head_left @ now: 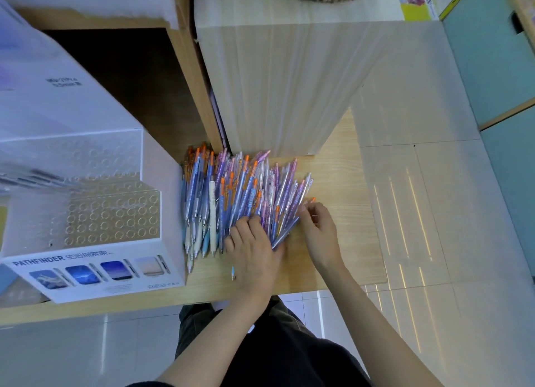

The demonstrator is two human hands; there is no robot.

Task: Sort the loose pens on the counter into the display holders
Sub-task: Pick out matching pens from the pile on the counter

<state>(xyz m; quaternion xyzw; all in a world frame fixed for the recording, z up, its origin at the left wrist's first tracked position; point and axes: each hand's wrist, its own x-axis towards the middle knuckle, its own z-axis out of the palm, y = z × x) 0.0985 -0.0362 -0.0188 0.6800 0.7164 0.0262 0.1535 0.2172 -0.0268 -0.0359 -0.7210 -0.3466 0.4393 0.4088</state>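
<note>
Loose pens lie heaped on the counter, barrels roughly parallel, just beside the white display holder, whose front sockets show mostly unfilled. Head view: the left hand rests palm-down on the heap's near ends, probably to steady it. A slanted bundle runs under its thumb side, and whether that grip clasps it or merely pins it cannot be told. The right hand curls its fingertips round pens at the heap's right edge, its grip grasping them, seemingly to draw off matching ones. A stray pen shows apart, nearer the counter's front edge.
</note>
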